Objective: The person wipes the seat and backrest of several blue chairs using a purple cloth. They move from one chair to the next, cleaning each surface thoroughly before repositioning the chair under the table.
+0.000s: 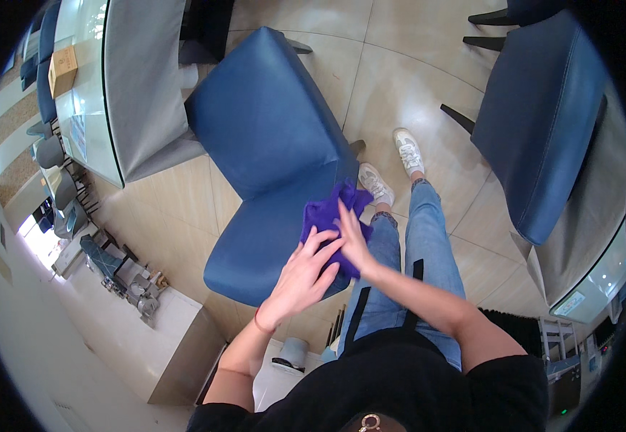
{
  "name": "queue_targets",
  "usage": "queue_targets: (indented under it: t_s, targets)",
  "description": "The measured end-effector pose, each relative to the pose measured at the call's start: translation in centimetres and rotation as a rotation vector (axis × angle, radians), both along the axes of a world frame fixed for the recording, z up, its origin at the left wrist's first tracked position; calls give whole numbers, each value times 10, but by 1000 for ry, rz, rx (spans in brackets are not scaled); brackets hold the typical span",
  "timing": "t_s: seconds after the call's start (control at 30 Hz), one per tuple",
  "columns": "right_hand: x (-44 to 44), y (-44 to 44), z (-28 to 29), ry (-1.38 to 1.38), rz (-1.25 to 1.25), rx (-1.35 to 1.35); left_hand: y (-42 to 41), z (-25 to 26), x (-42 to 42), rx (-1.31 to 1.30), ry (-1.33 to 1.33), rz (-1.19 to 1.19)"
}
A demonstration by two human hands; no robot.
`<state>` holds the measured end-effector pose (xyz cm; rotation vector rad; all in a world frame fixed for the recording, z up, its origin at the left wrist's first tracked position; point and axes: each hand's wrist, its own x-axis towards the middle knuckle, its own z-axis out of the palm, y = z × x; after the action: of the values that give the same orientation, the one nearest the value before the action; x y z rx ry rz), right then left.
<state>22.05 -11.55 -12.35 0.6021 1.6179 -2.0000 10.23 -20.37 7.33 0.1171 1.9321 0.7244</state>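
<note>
A crumpled purple cloth [321, 213] spreads beneath both hands, in front of the seat of a blue upholstered chair [269, 232]. My left hand [304, 275] reaches over the cloth's lower left part with its fingers apart, the fingertips close to the other hand. My right hand [351, 235] is over the middle of the cloth, fingers stretched out and slightly blurred; whether it pinches any cloth is hidden. Part of the cloth overlaps the view of my jeans-clad leg at the right.
A glass-topped table [89, 119] with a grey cover and a wooden box [63, 71] stands at upper left. Another blue chair [529, 124] is at right, beside a covered table. Beige floor tiles [394, 75] lie around my shoes. A white counter [145, 345] holds metal items at lower left.
</note>
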Motion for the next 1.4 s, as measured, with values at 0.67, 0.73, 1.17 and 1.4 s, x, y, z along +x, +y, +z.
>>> queue_targets:
  t_s: [0.67,0.73,1.17,1.4]
  targets:
    - [0,-28,-185,-628,-490,-491,-43,-254,-21,-16,-132,-85]
    - [5,-36,-142,-701,-499,-450,-48,-228,-12,-3,-145,-114]
    - [55,-52,19,-528,131,-10,-52,-46,63,-280,49,-124]
    - [65,-64,0,-461,708,-21,-52,-48,128,-658,176,-250]
